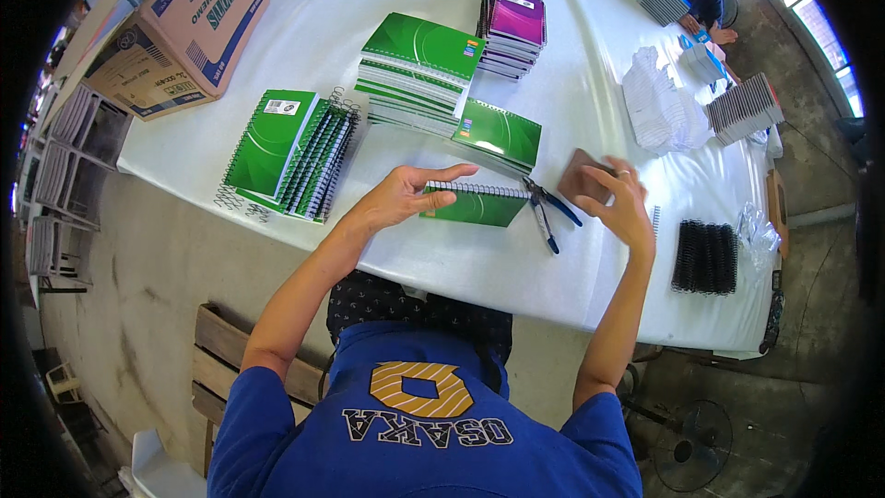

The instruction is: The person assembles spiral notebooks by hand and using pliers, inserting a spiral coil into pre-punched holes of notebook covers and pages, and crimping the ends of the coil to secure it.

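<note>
- While the person leans over the near edge of the white desk [516, 267], the left hand [398, 198] rests loosely spread on a green spiral notebook [472, 205]; its fingers [442, 175] are open, clamping nothing.
- That notebook lies flat near the desk's front edge; it looks light, its cover glossy and perhaps slippery, its wire spine stiff, so I would take it by the spine edge.
- Just right of it lie blue-handled pliers [546, 212].
- Beyond those, the right hand [622, 207] pinches a thin brown card [583, 180] between thumb and fingertips.
- Farther back stand stacks of green notebooks [415, 74] and purple notebooks [516, 9].
</note>
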{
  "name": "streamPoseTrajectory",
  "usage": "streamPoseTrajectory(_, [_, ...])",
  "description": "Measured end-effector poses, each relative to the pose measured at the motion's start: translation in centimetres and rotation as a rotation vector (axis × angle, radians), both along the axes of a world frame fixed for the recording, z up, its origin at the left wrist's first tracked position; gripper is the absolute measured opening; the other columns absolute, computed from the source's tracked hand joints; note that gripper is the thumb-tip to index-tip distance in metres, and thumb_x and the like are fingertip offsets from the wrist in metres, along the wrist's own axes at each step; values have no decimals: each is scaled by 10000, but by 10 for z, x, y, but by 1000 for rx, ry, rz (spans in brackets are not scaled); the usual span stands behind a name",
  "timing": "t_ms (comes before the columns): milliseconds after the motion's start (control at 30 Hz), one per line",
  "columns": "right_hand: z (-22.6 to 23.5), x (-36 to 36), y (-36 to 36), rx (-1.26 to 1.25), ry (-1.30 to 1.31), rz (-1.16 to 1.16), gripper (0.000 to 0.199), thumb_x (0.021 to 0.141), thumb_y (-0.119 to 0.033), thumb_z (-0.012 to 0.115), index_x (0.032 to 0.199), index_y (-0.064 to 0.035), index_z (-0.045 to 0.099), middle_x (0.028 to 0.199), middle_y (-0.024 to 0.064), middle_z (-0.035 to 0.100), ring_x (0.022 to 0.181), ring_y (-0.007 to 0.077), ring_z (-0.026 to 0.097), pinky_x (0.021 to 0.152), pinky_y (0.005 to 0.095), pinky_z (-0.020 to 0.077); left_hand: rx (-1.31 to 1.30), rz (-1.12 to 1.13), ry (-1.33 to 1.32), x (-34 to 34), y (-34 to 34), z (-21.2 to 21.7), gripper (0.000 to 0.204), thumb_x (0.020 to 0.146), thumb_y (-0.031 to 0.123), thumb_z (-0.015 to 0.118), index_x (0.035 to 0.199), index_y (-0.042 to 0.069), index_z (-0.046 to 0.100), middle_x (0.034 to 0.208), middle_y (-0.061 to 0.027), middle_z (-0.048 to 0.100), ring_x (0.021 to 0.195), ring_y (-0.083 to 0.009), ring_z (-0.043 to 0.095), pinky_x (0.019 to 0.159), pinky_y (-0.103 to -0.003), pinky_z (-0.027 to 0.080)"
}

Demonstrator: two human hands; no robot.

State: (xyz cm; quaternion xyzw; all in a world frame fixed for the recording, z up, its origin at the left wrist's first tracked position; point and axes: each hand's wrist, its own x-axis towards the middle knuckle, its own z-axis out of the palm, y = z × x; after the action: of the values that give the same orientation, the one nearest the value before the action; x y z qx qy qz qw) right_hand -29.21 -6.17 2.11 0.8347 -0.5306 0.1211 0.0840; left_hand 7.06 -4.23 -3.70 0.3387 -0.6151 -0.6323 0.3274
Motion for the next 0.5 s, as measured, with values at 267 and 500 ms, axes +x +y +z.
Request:
streamPoseTrajectory(267, [-79, 68, 63, 23, -214, -165, 453, 848, -149, 699, 1282, -92, 587, 1214, 183, 512, 1137, 350, 482, 933, 498, 401, -58, 43, 53, -10, 12, -7, 660, 917, 449, 646, 1443, 87, 478, 1462, -78, 503, 1374, -212, 418, 1121, -359, 327])
streamPoseTrajectory(500, [-34, 109, 98, 215, -751, -205, 440, 847, -100, 683, 1279, -109, 600, 1089, 166, 550, 952, 318, 570, 827, 444, 457, -235, 217, -209, -18, 29, -13, 551, 979, 365, 585, 1464, 135, 459, 1351, -116, 605, 1225, -221, 586, 1031, -316, 430])
